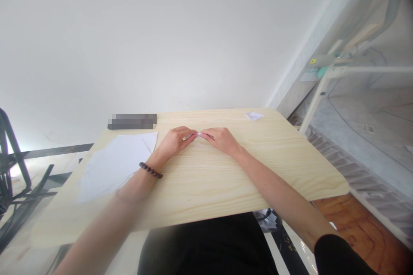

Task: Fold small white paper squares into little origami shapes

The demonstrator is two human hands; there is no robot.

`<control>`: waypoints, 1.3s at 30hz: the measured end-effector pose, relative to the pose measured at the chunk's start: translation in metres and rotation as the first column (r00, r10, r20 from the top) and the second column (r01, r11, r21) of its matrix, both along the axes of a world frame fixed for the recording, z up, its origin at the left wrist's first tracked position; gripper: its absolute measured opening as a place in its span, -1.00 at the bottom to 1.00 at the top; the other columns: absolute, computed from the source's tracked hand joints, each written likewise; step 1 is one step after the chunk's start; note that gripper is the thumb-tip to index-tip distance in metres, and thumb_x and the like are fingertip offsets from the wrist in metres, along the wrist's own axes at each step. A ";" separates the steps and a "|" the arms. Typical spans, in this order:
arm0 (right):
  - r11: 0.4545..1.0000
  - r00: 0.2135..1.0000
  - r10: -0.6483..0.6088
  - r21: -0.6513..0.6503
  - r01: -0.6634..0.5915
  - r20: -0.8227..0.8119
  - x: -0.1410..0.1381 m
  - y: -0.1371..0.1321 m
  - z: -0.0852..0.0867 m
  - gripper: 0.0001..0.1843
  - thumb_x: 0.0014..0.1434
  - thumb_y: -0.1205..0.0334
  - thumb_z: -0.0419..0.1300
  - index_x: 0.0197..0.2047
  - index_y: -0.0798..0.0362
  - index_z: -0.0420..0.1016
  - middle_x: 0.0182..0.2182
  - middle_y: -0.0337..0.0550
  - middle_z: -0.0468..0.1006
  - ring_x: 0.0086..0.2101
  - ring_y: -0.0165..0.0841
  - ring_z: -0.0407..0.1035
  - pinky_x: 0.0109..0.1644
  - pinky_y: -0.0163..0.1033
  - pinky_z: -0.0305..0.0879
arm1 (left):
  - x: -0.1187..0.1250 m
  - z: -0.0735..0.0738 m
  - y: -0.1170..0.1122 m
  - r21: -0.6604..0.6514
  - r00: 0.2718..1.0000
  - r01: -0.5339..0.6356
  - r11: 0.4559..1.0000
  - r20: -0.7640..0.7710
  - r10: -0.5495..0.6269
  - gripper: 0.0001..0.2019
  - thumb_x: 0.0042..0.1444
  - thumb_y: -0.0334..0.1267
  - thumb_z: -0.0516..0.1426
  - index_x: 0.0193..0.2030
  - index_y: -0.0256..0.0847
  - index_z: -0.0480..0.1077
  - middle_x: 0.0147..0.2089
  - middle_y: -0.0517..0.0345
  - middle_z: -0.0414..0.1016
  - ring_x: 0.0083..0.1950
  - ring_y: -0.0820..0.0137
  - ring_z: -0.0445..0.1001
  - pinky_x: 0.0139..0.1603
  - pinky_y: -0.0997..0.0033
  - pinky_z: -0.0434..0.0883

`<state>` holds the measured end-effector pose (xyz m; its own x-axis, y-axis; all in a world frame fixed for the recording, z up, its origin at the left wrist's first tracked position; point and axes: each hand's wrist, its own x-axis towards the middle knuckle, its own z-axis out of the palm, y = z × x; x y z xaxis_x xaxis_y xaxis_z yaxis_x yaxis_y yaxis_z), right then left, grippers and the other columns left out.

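Both my hands rest on a light wooden table (206, 180), meeting near its middle. My left hand (174, 141), with a dark bead bracelet at the wrist, and my right hand (222, 139) each pinch one end of a small folded piece of white paper (198, 135). The fingers of both hands are closed on it, and most of the paper is hidden between the fingertips.
A stack of white paper sheets (116, 163) lies on the table's left part. A small folded white paper (254, 115) sits at the far right corner. A dark oblong object (132, 121) lies at the far edge. A white metal frame (322, 86) stands to the right.
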<state>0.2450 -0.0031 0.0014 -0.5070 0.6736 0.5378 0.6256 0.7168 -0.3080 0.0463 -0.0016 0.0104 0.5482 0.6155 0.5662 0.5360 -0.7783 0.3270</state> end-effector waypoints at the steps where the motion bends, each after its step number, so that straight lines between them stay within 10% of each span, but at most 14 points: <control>1: 1.000 1.000 -0.002 0.011 0.002 0.011 0.000 0.000 0.000 -0.71 0.19 0.14 -0.08 -0.21 0.01 0.44 -0.28 -0.21 0.53 -0.28 -0.41 0.39 -0.18 -0.36 0.19 | 0.000 0.000 0.000 -0.003 1.000 -0.001 1.000 -0.004 0.001 -0.77 0.13 -0.21 -0.02 -0.21 -0.22 0.40 -0.30 0.10 0.46 -0.32 0.46 0.39 -0.27 0.49 0.30; 28: 0.998 0.998 0.041 -0.038 -0.043 -0.051 -0.004 -0.006 0.004 -0.79 0.16 0.25 -0.06 -0.24 0.07 0.36 -0.31 -0.16 0.46 -0.32 -0.44 0.32 -0.23 -0.37 0.16 | 0.005 0.005 -0.006 -0.299 0.992 -0.029 0.954 0.105 0.064 -0.75 0.09 -0.20 -0.04 -0.29 -0.26 0.40 -0.33 0.14 0.47 -0.33 0.46 0.38 -0.35 0.55 0.31; 39: 0.939 0.967 -0.097 -0.345 0.010 -0.236 -0.002 0.002 -0.002 -0.72 0.10 0.05 0.03 -0.36 0.07 0.45 -0.61 -0.30 0.46 -0.57 -0.52 0.34 -0.45 -0.44 0.12 | 0.004 0.007 -0.003 -0.325 0.993 -0.046 0.945 0.086 0.078 -0.69 0.10 -0.13 -0.06 -0.30 -0.25 0.42 -0.31 0.11 0.50 -0.32 0.42 0.42 -0.31 0.52 0.32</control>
<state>0.2433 -0.0011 -0.0007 -0.3464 0.8593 0.3763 0.5331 0.5104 -0.6748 0.0508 -0.0048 0.0175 0.4560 0.8045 0.3805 0.5335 -0.5893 0.6067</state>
